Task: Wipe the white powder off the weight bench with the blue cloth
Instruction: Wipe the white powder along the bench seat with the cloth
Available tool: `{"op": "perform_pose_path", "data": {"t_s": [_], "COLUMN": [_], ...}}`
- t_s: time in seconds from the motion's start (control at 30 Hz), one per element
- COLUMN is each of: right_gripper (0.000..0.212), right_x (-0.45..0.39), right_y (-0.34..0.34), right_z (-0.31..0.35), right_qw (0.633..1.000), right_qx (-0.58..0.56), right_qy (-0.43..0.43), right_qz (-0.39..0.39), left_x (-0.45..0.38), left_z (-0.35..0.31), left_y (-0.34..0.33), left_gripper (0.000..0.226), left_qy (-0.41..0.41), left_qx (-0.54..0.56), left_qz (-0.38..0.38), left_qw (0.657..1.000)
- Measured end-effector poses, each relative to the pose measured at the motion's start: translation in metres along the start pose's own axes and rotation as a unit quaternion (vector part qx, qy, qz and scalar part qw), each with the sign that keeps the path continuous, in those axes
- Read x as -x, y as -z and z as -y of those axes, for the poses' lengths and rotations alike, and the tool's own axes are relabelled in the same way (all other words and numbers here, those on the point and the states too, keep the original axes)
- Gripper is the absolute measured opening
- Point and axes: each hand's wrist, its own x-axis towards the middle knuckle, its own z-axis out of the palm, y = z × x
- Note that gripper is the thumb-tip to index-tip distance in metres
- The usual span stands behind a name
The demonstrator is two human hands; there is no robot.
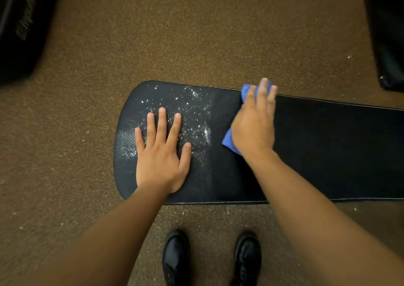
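Note:
The black padded weight bench [328, 150] runs from the middle of the view to the right edge. White powder [194, 102] is scattered over its rounded left end. My left hand [161, 154] lies flat on that end with fingers spread, resting in the powder. My right hand [254, 124] presses the blue cloth [228, 140] onto the bench just right of the powder, near the far edge. The cloth shows only at my fingertips and beside my palm. The bench surface to the right of the cloth looks dark and free of powder.
Brown speckled floor [196, 34] surrounds the bench, with a few white specks on it. A black padded object [19, 28] sits at the top left and another black object [387, 34] at the top right. My black shoes [177, 257] stand in front of the bench.

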Motion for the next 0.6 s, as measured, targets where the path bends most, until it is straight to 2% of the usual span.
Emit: {"op": "perform_pose_path", "data": {"t_s": [0.07,0.13,0.23,0.3,0.4,0.47,0.53,0.6], "right_gripper": [0.057,0.058,0.061,0.056,0.053,0.053,0.053,0.055], "right_x": [0.011,0.042,0.093,0.107,0.084,0.052,0.019,0.001], "right_y": [-0.01,-0.013,0.0,0.013,0.024,0.02,0.011,0.0], "right_z": [0.019,0.025,0.009,-0.013,-0.038,-0.038,-0.021,0.008], "right_qw": [0.999,0.993,0.978,0.971,0.984,0.996,0.999,1.0], "right_qx": [0.012,0.022,0.02,0.035,0.032,0.019,0.006,0.004], "right_qy": [0.047,0.115,0.195,0.213,0.143,0.069,0.019,0.01], "right_qz": [-0.006,0.02,0.077,0.1,0.098,0.06,0.031,0.024], "left_x": [0.0,-0.001,0.0,0.0,0.0,0.0,0.001,0.001], "left_z": [0.0,0.0,0.0,0.0,-0.001,-0.001,-0.001,-0.001], "left_y": [-0.001,-0.001,-0.002,-0.001,0.0,0.0,0.0,0.0], "left_gripper": [0.067,0.067,0.067,0.067,0.066,0.066,0.066,0.066], "left_qy": [0.0,0.001,0.0,0.0,0.002,0.002,0.002,0.002], "left_qx": [0.0,0.001,-0.001,0.0,-0.004,-0.002,-0.002,-0.001], "left_qz": [-0.001,-0.002,-0.001,-0.001,0.0,0.001,0.002,0.002], "left_qw": [1.0,1.0,1.0,1.0,1.0,1.0,1.0,1.0]}}
